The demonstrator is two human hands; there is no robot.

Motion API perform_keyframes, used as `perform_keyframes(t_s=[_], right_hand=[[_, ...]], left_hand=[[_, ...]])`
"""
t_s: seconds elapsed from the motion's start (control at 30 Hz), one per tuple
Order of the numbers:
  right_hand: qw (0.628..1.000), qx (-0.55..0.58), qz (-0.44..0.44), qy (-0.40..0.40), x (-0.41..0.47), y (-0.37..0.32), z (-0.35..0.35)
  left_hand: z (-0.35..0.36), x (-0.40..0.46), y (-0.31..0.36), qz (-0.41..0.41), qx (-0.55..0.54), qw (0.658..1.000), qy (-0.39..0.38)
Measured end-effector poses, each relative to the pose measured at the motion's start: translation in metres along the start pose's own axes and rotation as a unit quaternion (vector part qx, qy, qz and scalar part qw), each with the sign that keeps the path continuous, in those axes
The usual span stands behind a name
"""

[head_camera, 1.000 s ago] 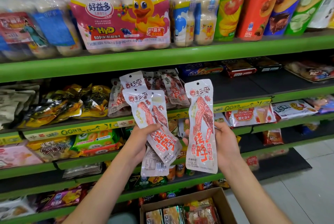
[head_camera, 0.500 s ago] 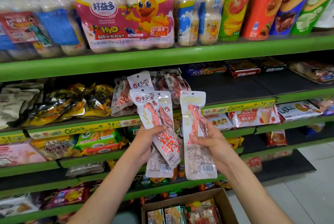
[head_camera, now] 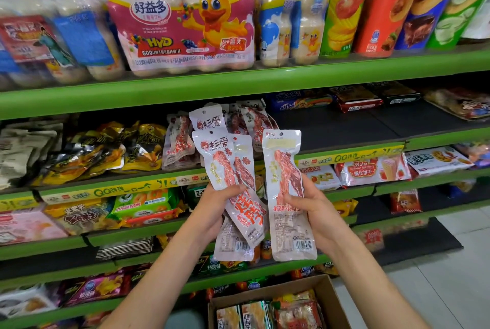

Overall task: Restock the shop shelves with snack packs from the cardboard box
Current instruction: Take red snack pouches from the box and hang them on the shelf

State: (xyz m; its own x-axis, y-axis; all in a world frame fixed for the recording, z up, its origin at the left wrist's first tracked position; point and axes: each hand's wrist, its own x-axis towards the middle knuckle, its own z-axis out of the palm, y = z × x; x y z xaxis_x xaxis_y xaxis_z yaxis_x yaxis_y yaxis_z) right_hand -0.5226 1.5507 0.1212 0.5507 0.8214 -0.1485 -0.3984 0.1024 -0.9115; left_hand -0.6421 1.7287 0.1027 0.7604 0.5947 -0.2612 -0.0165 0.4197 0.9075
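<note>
Head view looks down at two bare forearms raised before green shop shelves. Left hand grips a fanned bunch of white meat-snack packs, thumb curled over their fronts. Right hand grips a single pack held upright just beside the bunch, its barcode at the bottom, fingers wrapped over the middle. More of the same packs lean on the shelf behind the hands, beside yellow foil pouches. Below, an open cardboard box on the floor holds other snack packs. Bottled drinks and crisp tubes stand on the top shelf.
</note>
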Motion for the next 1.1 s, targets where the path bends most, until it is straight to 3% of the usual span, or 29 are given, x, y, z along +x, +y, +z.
perform_keyframes(t_s=[0.37, 0.67, 0.8, 0.9, 1.0, 1.1], right_hand=[[0.996, 0.07, 0.032, 0.034, 0.001, 0.004, 0.003], [0.998, 0.032, 0.022, 0.045, 0.003, 0.011, 0.006], [0.989, -0.065, -0.005, 0.13, 0.004, 0.014, 0.013], [0.939, -0.278, -0.056, 0.194, 0.004, 0.018, 0.019], [0.896, -0.398, -0.088, 0.174, 0.003, 0.02, 0.024], [0.892, -0.437, -0.065, 0.097, -0.001, 0.012, 0.027]], left_hand=[[-0.001, -0.002, 0.001, -0.003, -0.001, 1.0, -0.01], [0.004, -0.006, -0.005, -0.002, -0.001, 1.0, -0.016], [0.014, -0.011, -0.012, -0.002, -0.004, 1.0, -0.027], [0.021, -0.012, -0.016, 0.002, -0.003, 0.999, -0.033], [0.025, -0.013, -0.016, 0.004, -0.014, 0.999, -0.033], [0.023, -0.011, -0.008, 0.017, -0.038, 0.999, -0.019]])
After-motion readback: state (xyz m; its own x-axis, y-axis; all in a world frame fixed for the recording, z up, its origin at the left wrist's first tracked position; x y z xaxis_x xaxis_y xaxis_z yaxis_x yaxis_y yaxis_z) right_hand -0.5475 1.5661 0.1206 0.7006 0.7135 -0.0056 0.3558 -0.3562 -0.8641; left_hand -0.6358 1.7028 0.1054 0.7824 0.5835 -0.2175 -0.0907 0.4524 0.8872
